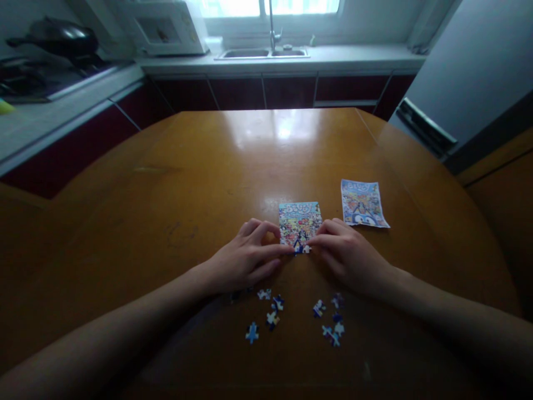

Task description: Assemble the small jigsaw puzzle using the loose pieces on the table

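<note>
A small, partly assembled colourful jigsaw puzzle [300, 221] lies on the wooden table [200, 178]. My left hand [245, 258] rests beside its lower left edge, fingers curled, index fingertip pressing a puzzle piece [300, 249] at the bottom edge. My right hand [350, 253] comes in from the right, with its fingertips pinched on the same piece. Several loose puzzle pieces [272, 318] lie scattered on the table below my hands. A printed reference picture [363, 203] lies to the right of the puzzle.
Behind the table runs a kitchen counter with a sink [262, 53], a microwave [166, 28] and a dark pan [62, 39] on the stove at the left. A grey refrigerator [470, 78] stands at the right.
</note>
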Motion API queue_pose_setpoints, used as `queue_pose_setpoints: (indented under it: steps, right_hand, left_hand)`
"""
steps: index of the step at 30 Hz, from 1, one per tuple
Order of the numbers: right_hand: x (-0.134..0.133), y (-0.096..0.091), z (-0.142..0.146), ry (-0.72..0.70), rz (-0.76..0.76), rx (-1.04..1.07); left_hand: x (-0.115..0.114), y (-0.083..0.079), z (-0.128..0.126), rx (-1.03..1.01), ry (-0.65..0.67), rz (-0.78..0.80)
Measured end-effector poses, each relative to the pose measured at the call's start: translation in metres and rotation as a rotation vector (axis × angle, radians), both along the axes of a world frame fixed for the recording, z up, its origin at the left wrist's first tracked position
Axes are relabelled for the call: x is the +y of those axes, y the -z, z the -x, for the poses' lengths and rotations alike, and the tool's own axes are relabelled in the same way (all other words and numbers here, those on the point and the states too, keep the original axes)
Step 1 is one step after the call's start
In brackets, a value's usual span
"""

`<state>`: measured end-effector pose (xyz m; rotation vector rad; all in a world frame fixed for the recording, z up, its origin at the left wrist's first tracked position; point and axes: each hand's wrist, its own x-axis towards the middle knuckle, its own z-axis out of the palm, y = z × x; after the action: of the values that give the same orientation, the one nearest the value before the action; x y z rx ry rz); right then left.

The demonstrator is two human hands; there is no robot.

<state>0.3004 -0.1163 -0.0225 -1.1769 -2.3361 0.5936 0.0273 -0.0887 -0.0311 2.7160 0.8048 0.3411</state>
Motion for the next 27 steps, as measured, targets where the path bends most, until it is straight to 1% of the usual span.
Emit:
queue_pose_setpoints:
  steps: [2, 4, 14, 18, 23, 27]
  right_hand:
    - [0.003, 0.000, -0.003, 0.072, -0.026, 0.024]
    - [0.004, 0.000, -0.005, 0.112, -0.040, 0.026]
    - [-0.005, -0.002, 0.002, 0.023, -0.031, -0.078]
    - [-0.006, -0.001, 0.002, 0.043, -0.040, -0.109]
    - [-0.006, -0.001, 0.001, 0.105, -0.045, -0.140]
    - [-0.007, -0.003, 0.003, 0.095, -0.039, -0.145]
  left_hand:
    - [0.000, 0.000, 0.000, -0.006, 0.002, 0.003]
    - [0.001, 0.000, 0.000, -0.015, 0.004, 0.006]
    - [0.002, 0.004, 0.002, -0.003, 0.008, -0.017]
    - [0.002, 0.003, 0.002, -0.006, 0.005, -0.025]
    - [0.001, 0.002, 0.001, 0.008, 0.006, -0.022]
    - [0.002, 0.001, 0.000, -0.001, 0.008, -0.023]
